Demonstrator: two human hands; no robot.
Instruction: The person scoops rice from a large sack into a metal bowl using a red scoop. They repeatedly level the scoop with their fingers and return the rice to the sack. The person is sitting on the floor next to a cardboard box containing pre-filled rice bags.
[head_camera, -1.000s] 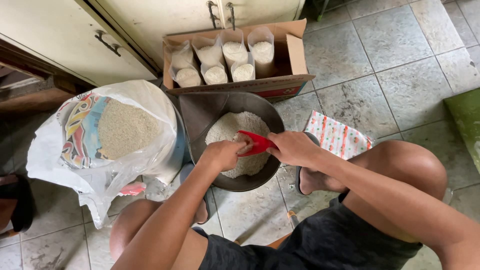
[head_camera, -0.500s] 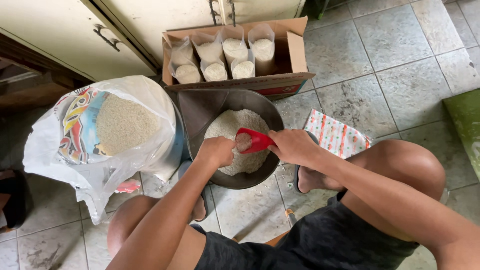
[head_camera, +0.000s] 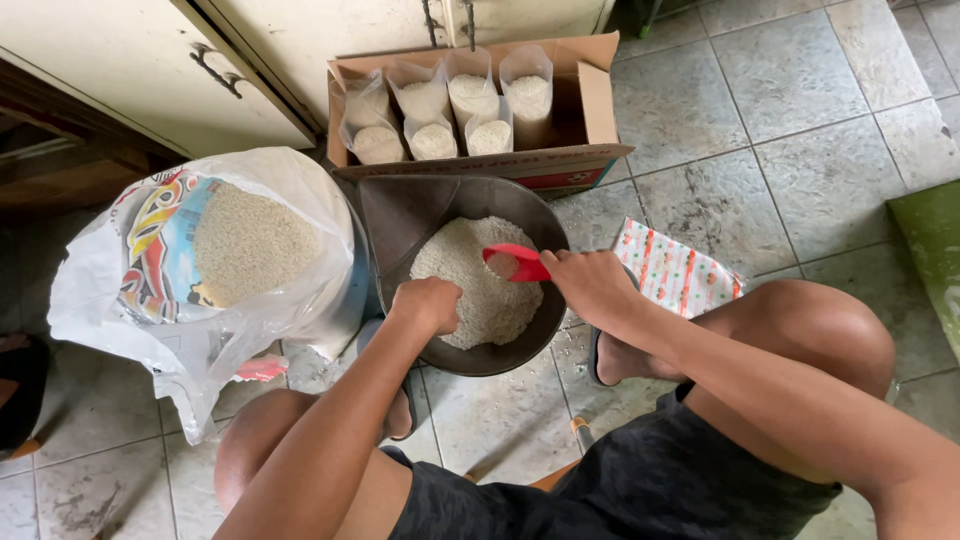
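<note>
Rice (head_camera: 470, 280) heaped in a dark pan (head_camera: 545, 330) on the tiled floor, worked with a red scoop (head_camera: 517, 262).

The scoop is gripped by the right hand (head_camera: 592, 285), its handle hidden in the fist and only the bowl, with a few grains, seen above the heap. The left hand (head_camera: 428, 303) is clenched at the pan's near side; whether anything is held inside it cannot be told, since the fingers are curled under. The pan's near rim is partly covered by both forearms. A sack (head_camera: 200, 270) of rice stands open just beside the pan, and filled clear bags (head_camera: 450, 115) stand in a box (head_camera: 600, 100) behind it. A patterned packet (head_camera: 675, 270) is partly hidden by the right wrist. Against half a second ago, the scoop has been drawn slightly toward the pan's right and the left hand lowered toward the near rim.
</note>
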